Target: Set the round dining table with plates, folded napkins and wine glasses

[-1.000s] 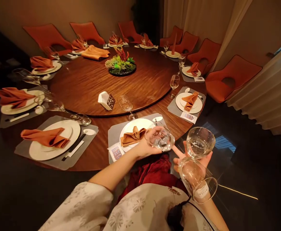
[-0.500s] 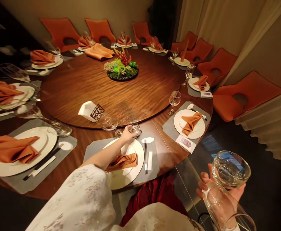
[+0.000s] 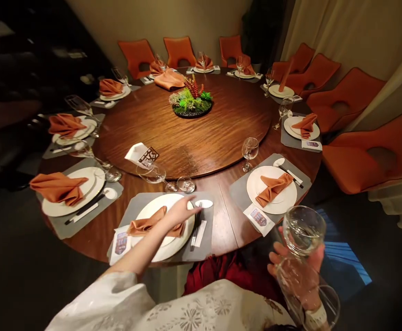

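Observation:
My left hand point(image 3: 182, 212) hangs over the right side of a white plate point(image 3: 145, 209), holding nothing, fingers apart. Its fingertips reach the top ends of the black chopsticks point(image 3: 197, 227); whether they touch I cannot tell. Beyond the hand, a small clear glass point(image 3: 186, 185) stands beside a stemmed wine glass point(image 3: 152, 174). An orange folded napkin point(image 3: 149, 223) lies on the plate, partly behind my forearm. At the right, my right hand point(image 3: 299, 276) is closed around clear glasses point(image 3: 304, 230), clustered together over the floor. Their exact number is hard to make out.
The round wooden table point(image 3: 226, 220) carries a turntable point(image 3: 145, 124) with a plant centrepiece point(image 3: 192, 103) and a white box-like holder point(image 3: 140, 155). Several place settings ring it. A wine glass point(image 3: 250, 149) stands front right. Orange chairs point(image 3: 380, 151) surround the far and right sides.
My left hand has let go of the small glass, which now stands by the wine glass, and has drawn back toward the chopsticks. The right hand still holds its glasses. The view has shifted.

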Motion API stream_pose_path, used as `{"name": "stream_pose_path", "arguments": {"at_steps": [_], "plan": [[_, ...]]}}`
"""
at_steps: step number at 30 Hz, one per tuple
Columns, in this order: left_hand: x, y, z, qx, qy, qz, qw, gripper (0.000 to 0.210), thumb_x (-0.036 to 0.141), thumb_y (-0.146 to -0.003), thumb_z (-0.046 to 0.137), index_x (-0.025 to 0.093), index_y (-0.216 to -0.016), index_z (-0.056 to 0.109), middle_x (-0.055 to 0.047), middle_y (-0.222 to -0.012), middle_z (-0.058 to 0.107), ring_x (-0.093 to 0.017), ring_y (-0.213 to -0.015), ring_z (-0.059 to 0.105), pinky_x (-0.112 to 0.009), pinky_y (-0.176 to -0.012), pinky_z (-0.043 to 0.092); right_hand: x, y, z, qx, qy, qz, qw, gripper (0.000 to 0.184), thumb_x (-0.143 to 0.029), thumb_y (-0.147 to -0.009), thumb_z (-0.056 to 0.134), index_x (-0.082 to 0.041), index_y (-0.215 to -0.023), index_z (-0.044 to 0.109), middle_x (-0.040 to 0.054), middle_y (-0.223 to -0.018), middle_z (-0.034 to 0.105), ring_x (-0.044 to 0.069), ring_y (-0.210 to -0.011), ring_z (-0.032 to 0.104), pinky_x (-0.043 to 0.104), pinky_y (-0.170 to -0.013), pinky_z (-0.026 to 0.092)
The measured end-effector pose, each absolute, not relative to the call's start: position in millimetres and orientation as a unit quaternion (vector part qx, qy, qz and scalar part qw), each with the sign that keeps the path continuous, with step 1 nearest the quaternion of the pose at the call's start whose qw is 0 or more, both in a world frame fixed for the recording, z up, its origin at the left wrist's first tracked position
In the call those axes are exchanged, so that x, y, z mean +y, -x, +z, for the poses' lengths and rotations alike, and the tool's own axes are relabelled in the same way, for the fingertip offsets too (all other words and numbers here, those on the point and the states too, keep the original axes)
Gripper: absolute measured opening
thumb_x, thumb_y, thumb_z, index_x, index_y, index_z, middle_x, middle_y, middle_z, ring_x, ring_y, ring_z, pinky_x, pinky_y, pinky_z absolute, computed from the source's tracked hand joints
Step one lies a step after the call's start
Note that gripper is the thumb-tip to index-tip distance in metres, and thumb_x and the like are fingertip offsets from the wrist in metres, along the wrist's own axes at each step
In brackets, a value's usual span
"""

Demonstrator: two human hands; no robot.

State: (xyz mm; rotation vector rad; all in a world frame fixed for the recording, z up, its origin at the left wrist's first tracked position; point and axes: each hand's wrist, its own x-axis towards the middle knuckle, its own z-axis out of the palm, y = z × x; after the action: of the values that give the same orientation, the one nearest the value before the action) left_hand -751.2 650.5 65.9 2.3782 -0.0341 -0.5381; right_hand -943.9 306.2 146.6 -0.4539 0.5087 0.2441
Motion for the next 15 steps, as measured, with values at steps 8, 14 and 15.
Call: {"name": "stream_pose_path", "arguments": {"at_steps": [8,14,15], "plan": [[368.0,842.5,120.3,-0.256,-0.404,-0.443,0.758,0.102,0.035,-0.057,0.095,0.033,-0.148,0.048,-0.014,-0.15,0.051,-0.025,-0.115,0.066,-0.035,-0.094,0.053,204.8,946.7,143.0,0.096,0.14,0.426,0.889,0.074,-0.092,-0.068,0.055,-0.023,-0.087,0.072,0.0034,-0.078,0.07,0.021,-0.066,0.063,0.031,-0.058,0.048],[283.0,851.5,135.7,-0.265,-0.441,-0.402,0.757,0.091,0.035,-0.061,0.093,0.028,-0.143,0.053,-0.013,-0.133,0.062,-0.026,-0.111,0.067,-0.034,-0.089,0.055,118.4,950.2,147.9,0.08,0.156,0.472,0.864,0.092,-0.102,-0.065,0.038,-0.017,-0.086,0.07,0.0078,-0.077,0.073,0.024,-0.069,0.069,0.034,-0.065,0.052],[273.3,849.6,137.1,-0.265,-0.453,-0.391,0.756,0.089,0.034,-0.061,0.094,0.027,-0.14,0.054,-0.012,-0.13,0.063,-0.025,-0.111,0.067,-0.035,-0.091,0.054,107.8,945.7,149.3,0.082,0.154,0.475,0.863,0.092,-0.102,-0.065,0.039,-0.018,-0.086,0.07,0.0075,-0.078,0.073,0.024,-0.069,0.069,0.034,-0.065,0.052]]}}
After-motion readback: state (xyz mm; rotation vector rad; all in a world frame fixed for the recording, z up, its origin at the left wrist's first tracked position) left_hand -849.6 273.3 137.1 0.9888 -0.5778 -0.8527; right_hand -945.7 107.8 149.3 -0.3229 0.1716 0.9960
